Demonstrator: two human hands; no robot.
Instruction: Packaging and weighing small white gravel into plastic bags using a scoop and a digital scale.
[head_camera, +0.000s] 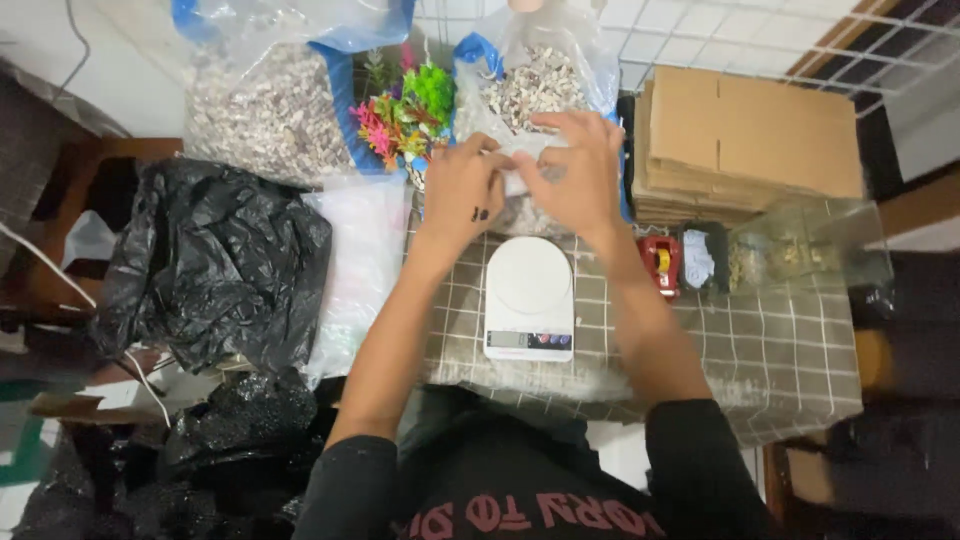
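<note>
My left hand (462, 188) and my right hand (575, 172) meet above a small clear plastic bag of pebbles (520, 200), both gripping its top just beyond a white kitchen scale (529, 297). The scale's round platform carries nothing. Behind my hands a large clear bag of mixed pebbles (535, 85) stands open. The scale rests on a grid-patterned cloth (780, 350).
A second big bag of pebbles (270, 110) stands at the back left, with colourful plastic plants (405, 110) between the bags. A black plastic bag (215, 265) lies left, stacked flat cardboard (750, 140) right, a red tape dispenser (660, 262) and a clear container (810, 245) beside it.
</note>
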